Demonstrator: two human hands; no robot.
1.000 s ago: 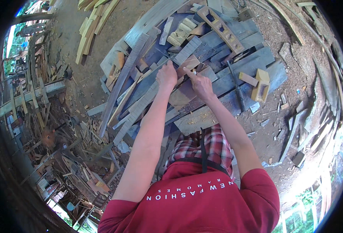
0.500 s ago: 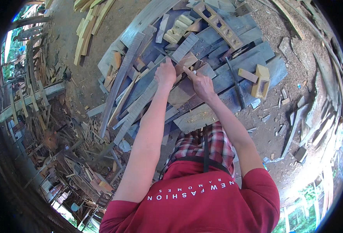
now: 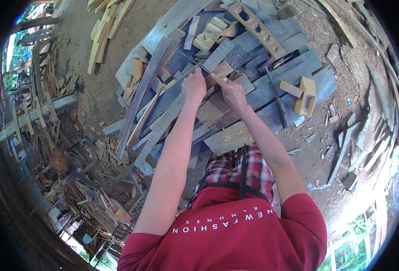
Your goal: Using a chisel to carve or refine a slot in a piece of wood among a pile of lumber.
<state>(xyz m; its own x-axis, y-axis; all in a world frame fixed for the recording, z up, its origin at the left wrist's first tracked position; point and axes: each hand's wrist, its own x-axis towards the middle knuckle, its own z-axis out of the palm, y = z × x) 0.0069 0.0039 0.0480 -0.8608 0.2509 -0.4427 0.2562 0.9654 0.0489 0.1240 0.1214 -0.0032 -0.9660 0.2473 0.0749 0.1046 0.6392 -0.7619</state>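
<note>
My left hand (image 3: 194, 86) is closed at the middle of the cluttered work surface, its fingers curled at a thin dark metal tool (image 3: 187, 57) that sticks out to the far left; its exact kind is unclear. Just to the right, my right hand (image 3: 234, 95) has its fingers mostly curled and the index finger reaching toward the left fingertips. What lies in its grip is hidden. Beneath and beyond the hands are a reddish-brown wood piece (image 3: 222, 69) and a greyish block with ruled lines across it (image 3: 219, 53).
Dark planks (image 3: 280, 72) carry a slotted wooden bar (image 3: 258, 29), a pale carved block (image 3: 210, 34), a yellow wooden block with an opening (image 3: 306, 95) and a long dark tool (image 3: 277, 101). Long boards (image 3: 145, 90) lie on the left. Scrap wood (image 3: 104, 180) litters the ground.
My right hand has shifted slightly left and away from me, closer to the left hand. My left hand stays almost in place, still closed. The whole view has moved a little.
</note>
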